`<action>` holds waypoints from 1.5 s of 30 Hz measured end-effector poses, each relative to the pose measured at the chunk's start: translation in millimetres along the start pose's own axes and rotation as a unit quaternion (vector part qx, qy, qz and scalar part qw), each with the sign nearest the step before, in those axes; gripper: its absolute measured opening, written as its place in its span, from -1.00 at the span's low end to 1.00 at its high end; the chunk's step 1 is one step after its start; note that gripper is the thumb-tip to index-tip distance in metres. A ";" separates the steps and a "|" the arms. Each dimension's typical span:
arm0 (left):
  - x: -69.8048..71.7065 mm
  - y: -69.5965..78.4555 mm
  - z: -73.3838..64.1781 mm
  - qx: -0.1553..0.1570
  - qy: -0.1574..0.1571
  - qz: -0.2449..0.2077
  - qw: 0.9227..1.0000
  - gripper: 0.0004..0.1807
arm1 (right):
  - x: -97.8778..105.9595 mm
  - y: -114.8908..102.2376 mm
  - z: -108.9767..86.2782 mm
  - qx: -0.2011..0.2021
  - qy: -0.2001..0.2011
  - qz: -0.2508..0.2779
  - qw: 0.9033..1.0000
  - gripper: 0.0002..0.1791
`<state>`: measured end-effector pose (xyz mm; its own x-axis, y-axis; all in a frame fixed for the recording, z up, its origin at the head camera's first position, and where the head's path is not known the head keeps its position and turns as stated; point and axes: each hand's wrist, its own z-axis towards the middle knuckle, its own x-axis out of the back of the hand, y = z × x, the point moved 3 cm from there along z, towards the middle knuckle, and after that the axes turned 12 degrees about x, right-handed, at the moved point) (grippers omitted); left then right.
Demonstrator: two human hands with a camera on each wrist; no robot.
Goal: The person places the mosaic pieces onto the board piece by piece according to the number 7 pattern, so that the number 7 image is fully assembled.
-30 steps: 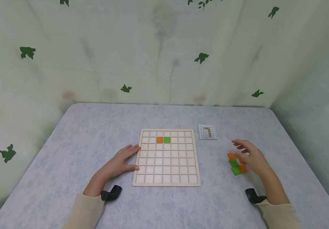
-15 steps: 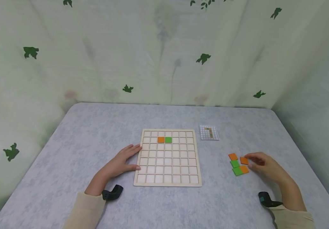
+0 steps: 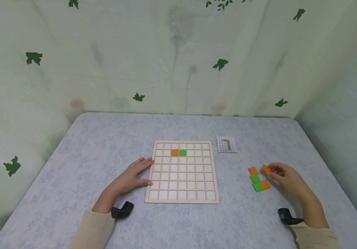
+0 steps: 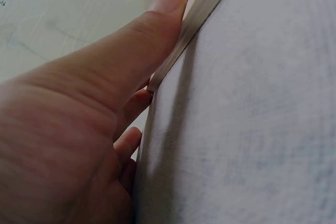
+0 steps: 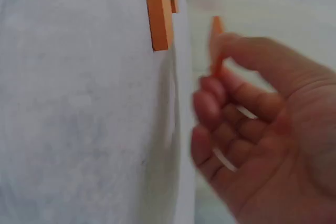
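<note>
Between the thumb and fingers of my right hand (image 3: 288, 178) an orange square tile (image 3: 265, 168) is pinched. The right wrist view shows this tile (image 5: 216, 45) raised off the table. Just left of the hand lie two green tiles (image 3: 254, 178) and two other orange tiles (image 3: 253, 170). My left hand (image 3: 132, 176) rests at the left edge of a wooden grid board (image 3: 181, 200), fingers spread and touching the rim. In the left wrist view the thumb (image 4: 152, 32) lies against the board's side. One orange tile (image 3: 174, 152) and one green tile (image 3: 182, 152) sit side by side in the board's second row.
A small card (image 3: 227, 144) printed with a grid and coloured squares lies beyond the board's right side. The grey table (image 3: 103, 138) ends at a pale curtain (image 3: 178, 69) at the back.
My right hand moved right and nearer to me, down to the orange tile, then took hold of it and lifted it. The left hand stays at the board's edge.
</note>
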<state>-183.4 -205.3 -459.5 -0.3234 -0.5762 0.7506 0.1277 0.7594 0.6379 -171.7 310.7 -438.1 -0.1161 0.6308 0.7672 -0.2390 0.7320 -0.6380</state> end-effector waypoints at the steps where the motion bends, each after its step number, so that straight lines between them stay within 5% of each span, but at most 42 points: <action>1: -0.2 -0.1 -0.2 -0.001 0.000 0.000 1.000 -0.09 | 1.2 -4.5 2.5 0.013 0.008 -0.001 1.000 -0.58; 5: -1.2 -0.8 -0.2 -0.004 0.000 0.003 1.000 -0.08 | 0.9 -25.0 17.3 0.067 0.042 0.000 0.997 -0.63; 13: -1.9 -1.7 1.7 -0.004 -0.002 0.007 1.000 -0.09 | -22.3 -73.8 65.0 0.108 0.067 0.040 0.991 -0.62; 20: -1.4 -1.2 1.0 -0.002 -0.003 0.002 1.000 -0.09 | -50.6 -126.9 104.1 0.216 0.066 0.090 0.970 -0.66; 25: -0.7 -1.0 0.7 0.000 -0.002 0.000 1.000 -0.10 | -78.6 -148.9 124.2 0.254 0.056 0.122 0.958 -0.67; 33: -0.6 -2.0 0.8 0.003 -0.002 0.000 1.000 -0.09 | -115.5 -146.9 140.4 0.223 0.011 0.136 0.965 -0.69; 45: -1.1 -3.6 1.4 0.002 -0.002 -0.005 1.000 -0.08 | -137.4 -130.8 144.0 0.194 -0.062 0.058 0.977 -0.72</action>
<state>-184.8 -207.1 -462.9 -0.3287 -0.5820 0.7437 0.1210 0.7550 0.6444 -263.3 91.2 -450.5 -0.2745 0.6503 0.7083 -0.5618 0.4894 -0.6670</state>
